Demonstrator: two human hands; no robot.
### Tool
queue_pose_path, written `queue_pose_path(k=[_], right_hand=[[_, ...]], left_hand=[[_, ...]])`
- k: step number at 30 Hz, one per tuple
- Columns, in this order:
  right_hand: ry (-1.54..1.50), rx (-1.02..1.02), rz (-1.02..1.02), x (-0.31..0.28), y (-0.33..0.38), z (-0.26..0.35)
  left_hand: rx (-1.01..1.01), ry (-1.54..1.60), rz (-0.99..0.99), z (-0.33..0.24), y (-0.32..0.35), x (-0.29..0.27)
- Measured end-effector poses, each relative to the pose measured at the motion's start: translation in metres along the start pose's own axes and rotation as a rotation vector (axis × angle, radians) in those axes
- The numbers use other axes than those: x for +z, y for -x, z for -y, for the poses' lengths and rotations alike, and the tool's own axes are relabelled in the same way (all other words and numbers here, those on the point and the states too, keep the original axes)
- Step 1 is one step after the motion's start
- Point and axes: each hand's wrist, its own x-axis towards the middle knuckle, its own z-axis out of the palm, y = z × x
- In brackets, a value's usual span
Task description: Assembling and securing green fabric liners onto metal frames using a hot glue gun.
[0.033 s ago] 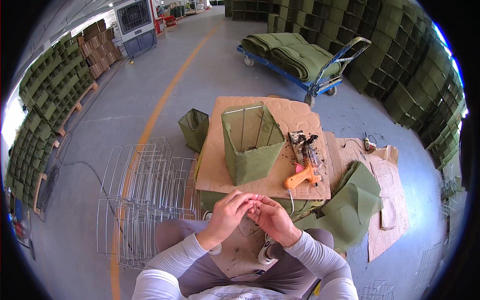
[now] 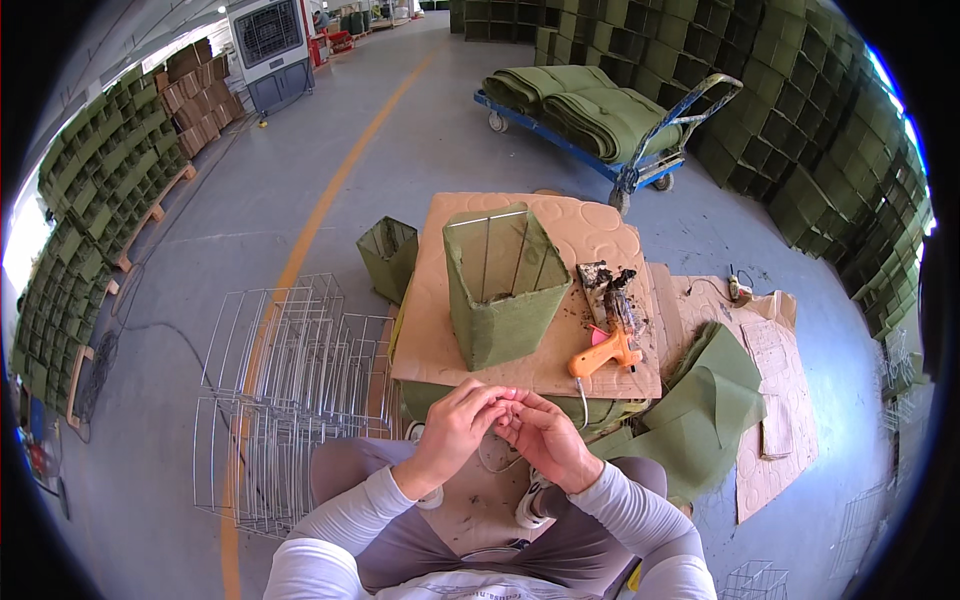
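My left hand (image 2: 456, 432) and my right hand (image 2: 548, 438) meet over my lap, just in front of the cardboard-topped work surface (image 2: 590, 225). Their fingertips are pinched together; anything between them is too small or hidden to make out. Beyond them stands a green fabric box (image 2: 508, 325), open at the top, with a wire frame showing inside. To its right lies an orange glue gun (image 2: 603, 354) with a dark, dirty front end, its pale cable hanging over the near edge. Dark residue surrounds the nozzle.
Wire frames (image 2: 290, 420) are stacked on the floor at left. A smaller green box (image 2: 388, 255) stands beside the work surface. Green fabric sheets (image 2: 700, 420) lie at right on cardboard (image 2: 790, 400). Behind is a blue trolley (image 2: 560, 142) carrying folded green fabric (image 2: 590, 105).
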Motion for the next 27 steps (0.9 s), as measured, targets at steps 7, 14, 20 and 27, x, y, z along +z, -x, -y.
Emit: queue_pose_path(k=[7,14,20,27], right_hand=[[-0.009,-0.009,0.013,-0.007,0.0,-0.003],[0.007,0.011,0.008,-0.005,0.002,0.002],[0.018,0.032,0.063,0.0,-0.003,-0.005],[0.072,-0.059,0.036,-0.001,0.008,0.002]], left_hand=[[-0.003,0.001,0.047,-0.003,0.001,-0.003],[-0.019,0.04,-0.023,0.001,-0.002,0.001],[-0.079,0.061,-0.031,0.004,0.005,-0.005],[-0.047,0.135,-0.039,0.01,0.005,0.009]])
